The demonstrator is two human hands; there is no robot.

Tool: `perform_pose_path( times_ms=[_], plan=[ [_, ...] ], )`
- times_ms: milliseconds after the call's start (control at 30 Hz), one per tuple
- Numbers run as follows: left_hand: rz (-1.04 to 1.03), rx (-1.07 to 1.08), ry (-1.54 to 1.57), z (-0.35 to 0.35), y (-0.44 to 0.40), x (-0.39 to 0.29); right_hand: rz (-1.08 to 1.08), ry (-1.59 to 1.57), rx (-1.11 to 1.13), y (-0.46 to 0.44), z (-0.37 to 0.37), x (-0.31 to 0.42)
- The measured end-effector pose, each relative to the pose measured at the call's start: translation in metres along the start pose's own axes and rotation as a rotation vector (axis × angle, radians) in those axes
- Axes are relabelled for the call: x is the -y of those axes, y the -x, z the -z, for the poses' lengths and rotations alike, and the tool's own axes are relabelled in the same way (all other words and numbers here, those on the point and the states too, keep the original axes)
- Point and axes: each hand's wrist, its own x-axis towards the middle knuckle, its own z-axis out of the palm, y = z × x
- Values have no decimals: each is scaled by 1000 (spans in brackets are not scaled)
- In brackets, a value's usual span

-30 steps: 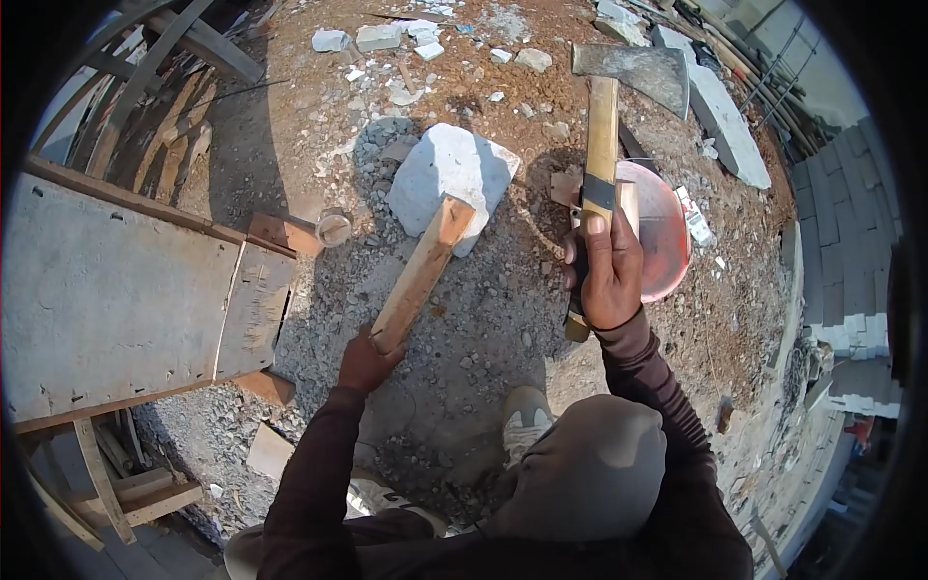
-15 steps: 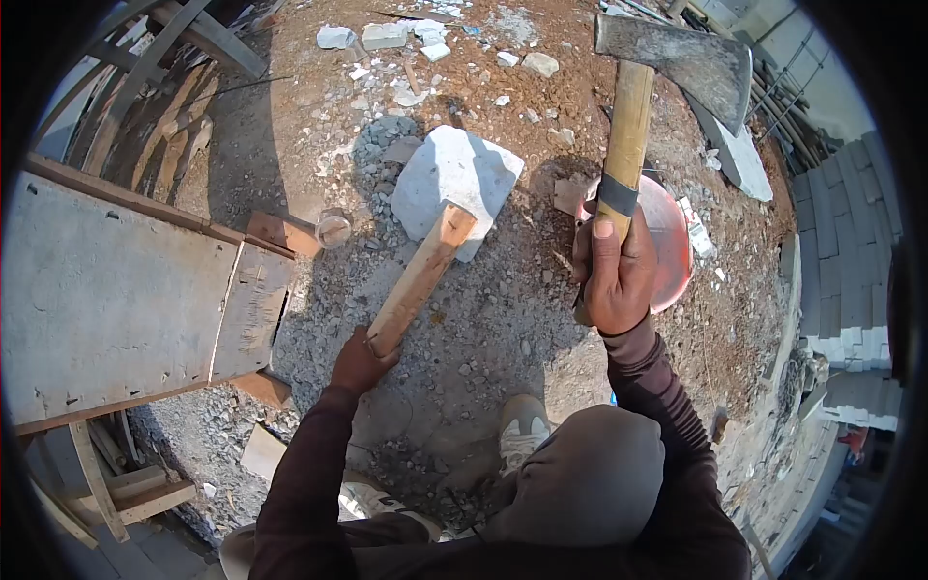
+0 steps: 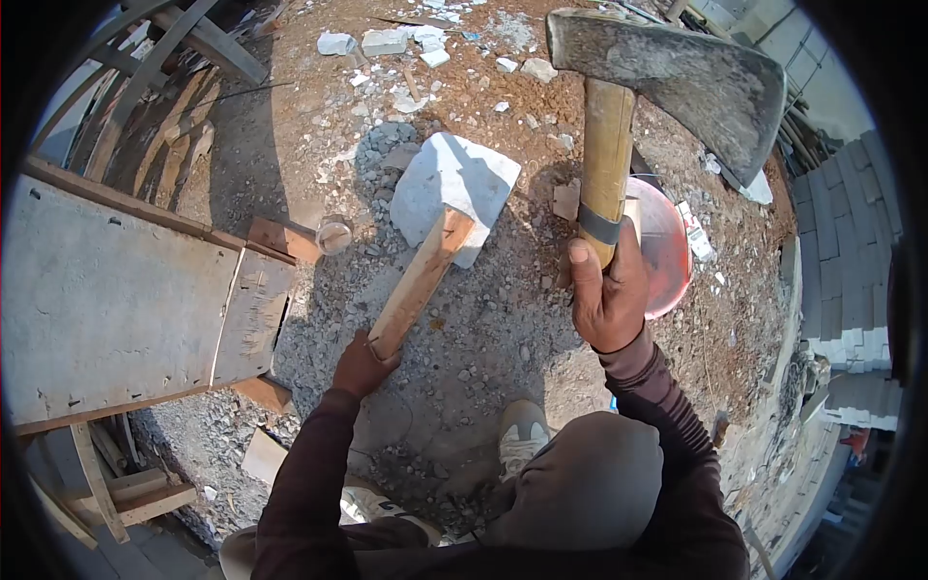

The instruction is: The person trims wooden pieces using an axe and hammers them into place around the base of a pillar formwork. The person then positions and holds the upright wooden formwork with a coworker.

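Axe (image 3: 681,72), probably head-heavy, extended beyond the right hand (image 3: 615,295).
That hand gripped the handle (image 3: 607,145) below the tape (image 3: 598,226), likely its soundest hold; left hand (image 3: 365,363) clasped a wooden piece (image 3: 416,295).

We saw gravel-strewn, partly reddish ground (image 3: 483,333) bearing a pale stone block (image 3: 425,198). To its right we recorded a red-rimmed basin (image 3: 667,256); beyond it lay white rubble (image 3: 385,42).
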Motion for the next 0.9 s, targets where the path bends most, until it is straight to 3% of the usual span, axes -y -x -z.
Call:
perform_pose_path(
  times_ms=[100,167,233,333,467,567,633,700,800,900],
  plan=[
    [-1,5,-20,2,1,-2,61,-444,-121,13,-22,-18],
    [39,29,-39,6,5,-4,-221,212,286,75,-45,-83],
    [11,15,-63,13,-2,-9,-428,401,666,80,-61,-98],
    [-36,20,-91,8,8,6,-341,466,742,39,-48,-55],
    [12,58,-56,11,2,-10,63,71,158,2,-12,8],
    [53,78,-64,20,4,-16,159,-447,-104,36,-26,-40],
    [58,98,-62,15,7,-13,-143,213,183,95,-37,-90],
    [59,125,-65,11,4,-7,-595,390,524,115,-56,-105],
    [53,132,-33,9,6,-7,-520,432,616,103,-30,-111],
    [6,97,-77,-3,-4,7,-202,290,269,72,-22,-65]
  ],
)
